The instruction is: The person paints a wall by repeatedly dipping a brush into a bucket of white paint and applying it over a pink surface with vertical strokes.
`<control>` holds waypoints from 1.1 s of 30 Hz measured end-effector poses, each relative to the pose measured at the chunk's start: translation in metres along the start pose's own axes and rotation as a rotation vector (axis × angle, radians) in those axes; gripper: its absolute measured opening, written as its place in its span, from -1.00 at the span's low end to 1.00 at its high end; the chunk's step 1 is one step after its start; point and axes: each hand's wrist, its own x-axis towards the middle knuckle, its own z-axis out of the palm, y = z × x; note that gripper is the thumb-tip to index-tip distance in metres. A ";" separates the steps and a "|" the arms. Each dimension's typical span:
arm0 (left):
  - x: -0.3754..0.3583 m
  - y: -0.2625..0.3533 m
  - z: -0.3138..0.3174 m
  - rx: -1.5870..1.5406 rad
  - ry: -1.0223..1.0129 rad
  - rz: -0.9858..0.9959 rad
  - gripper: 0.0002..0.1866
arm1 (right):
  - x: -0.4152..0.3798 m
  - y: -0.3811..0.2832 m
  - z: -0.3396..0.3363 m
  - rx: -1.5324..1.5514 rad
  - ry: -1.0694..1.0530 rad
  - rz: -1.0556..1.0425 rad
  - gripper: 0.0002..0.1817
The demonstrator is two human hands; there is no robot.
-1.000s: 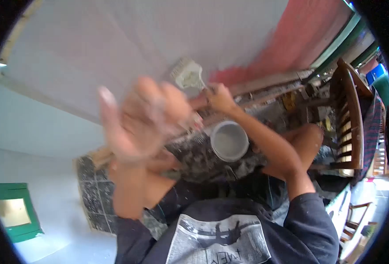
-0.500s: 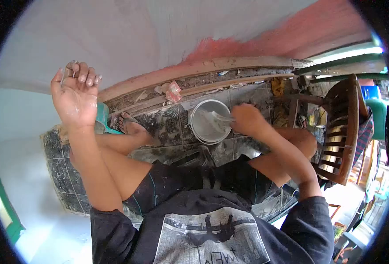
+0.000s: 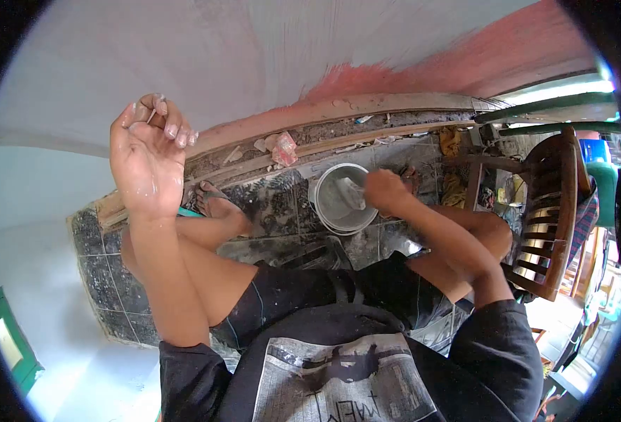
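My right hand [image 3: 387, 193] is closed around a paintbrush [image 3: 353, 193] with a pale, wet head. The brush head is inside the mouth of a white bucket [image 3: 317, 200] on the floor between my feet. Whitish liquid coats the inside of the bucket. On the other side, my left hand [image 3: 152, 158] is raised palm up near the wall, its fingers loosely curled and apart. White paint marks its fingertips and palm. A thin pale streak shows near the curled fingers; I cannot make out what it is.
Ahead stands a wall [image 3: 268, 56] painted greyish white, with a pink patch [image 3: 423, 67] at right. A crumpled pink-white piece [image 3: 282, 149] lies on the ledge below. Dark, smeared tiles [image 3: 268, 207] cover the floor. To the right is a wooden chair [image 3: 546, 218].
The view has shifted slightly. My left hand has moved right in view, its fingers curling a little more. The brush stays in my right hand, its head now hanging more downward in the bucket.
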 end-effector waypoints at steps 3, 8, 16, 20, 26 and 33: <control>-0.001 -0.001 0.006 -0.023 0.019 -0.015 -0.73 | -0.048 0.020 -0.053 -0.023 -0.034 -0.086 -0.75; 0.003 -0.004 0.019 -0.046 0.049 -0.016 -0.72 | -0.074 0.069 -0.014 0.185 0.007 -0.206 -0.68; 0.014 -0.028 0.009 0.033 0.089 -0.063 -0.72 | -0.058 0.054 0.018 0.310 -0.181 -0.050 -0.73; 0.020 -0.044 0.013 0.089 0.116 -0.097 -0.72 | -0.053 0.063 0.019 0.424 -0.113 -0.056 -0.69; 0.020 -0.055 0.024 0.162 0.056 -0.159 -0.74 | -0.052 0.064 0.017 0.329 -0.021 0.068 -0.65; 0.020 -0.055 0.026 0.127 0.028 -0.185 -0.74 | -0.052 0.065 0.012 0.291 0.031 0.049 -0.62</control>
